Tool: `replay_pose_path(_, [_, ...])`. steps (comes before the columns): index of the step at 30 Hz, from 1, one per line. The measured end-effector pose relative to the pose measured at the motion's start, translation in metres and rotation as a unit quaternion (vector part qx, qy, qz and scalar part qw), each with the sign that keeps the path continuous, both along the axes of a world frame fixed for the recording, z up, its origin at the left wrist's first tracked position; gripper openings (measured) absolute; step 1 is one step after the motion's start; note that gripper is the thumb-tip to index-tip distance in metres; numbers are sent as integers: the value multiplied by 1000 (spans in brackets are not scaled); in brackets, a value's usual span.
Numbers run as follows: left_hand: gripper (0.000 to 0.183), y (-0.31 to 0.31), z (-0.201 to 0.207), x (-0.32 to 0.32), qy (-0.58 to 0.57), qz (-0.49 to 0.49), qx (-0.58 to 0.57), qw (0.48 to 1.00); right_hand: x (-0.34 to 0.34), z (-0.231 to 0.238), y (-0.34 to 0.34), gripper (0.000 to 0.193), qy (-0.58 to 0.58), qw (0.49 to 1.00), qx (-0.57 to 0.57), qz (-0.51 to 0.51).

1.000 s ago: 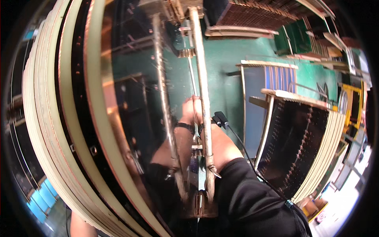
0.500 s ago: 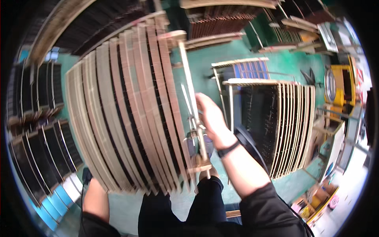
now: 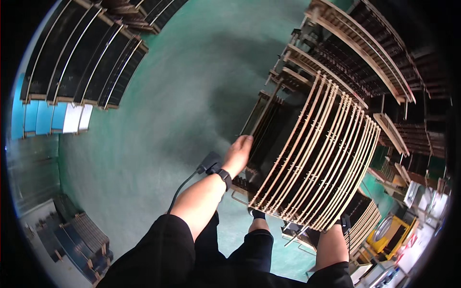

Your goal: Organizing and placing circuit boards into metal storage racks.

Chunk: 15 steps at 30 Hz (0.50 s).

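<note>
A large stack of dark panels edged with pale wooden slats (image 3: 314, 156) stands tilted in front of me, right of centre. My left hand (image 3: 238, 152) is at its left side, the fingers bent round the edge of a dark end frame. A black strap is on that wrist, with a small black device and cable beside it. My right forearm reaches up to the stack's lower right corner, where my right hand (image 3: 334, 230) is mostly hidden behind the slats, so its fingers do not show. A thin metal rod (image 3: 297, 237) sticks out below the stack.
More racks of dark panels (image 3: 81, 53) stand at the upper left, with blue and white sheets (image 3: 53, 117) under them. Wooden racks (image 3: 365, 48) crowd the upper right. A yellow machine (image 3: 391, 235) is at the lower right, and stacked panels (image 3: 81, 245) at the lower left. The floor (image 3: 158, 105) is green.
The view has swung round, and the stack has gone from left of centre to the right. My right hand, seen by a pale rod before, is mostly hidden; my left hand has come into sight.
</note>
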<state>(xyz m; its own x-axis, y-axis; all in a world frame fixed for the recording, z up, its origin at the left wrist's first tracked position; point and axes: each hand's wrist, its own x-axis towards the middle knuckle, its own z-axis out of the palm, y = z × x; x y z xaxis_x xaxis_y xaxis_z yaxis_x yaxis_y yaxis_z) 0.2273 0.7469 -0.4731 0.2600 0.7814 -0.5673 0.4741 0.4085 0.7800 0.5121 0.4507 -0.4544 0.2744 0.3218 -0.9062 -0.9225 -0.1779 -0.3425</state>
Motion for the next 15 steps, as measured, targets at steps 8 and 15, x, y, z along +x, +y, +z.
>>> replay_pose_path(8, [54,29,10,-44,14,-6,-25,1000,-14,-5,12,40,19,999,-30,35])
replay_pose_path(15, [41,38,-23,-48,42,-192,180,964,4,8,-17,37,35,997,73,17])
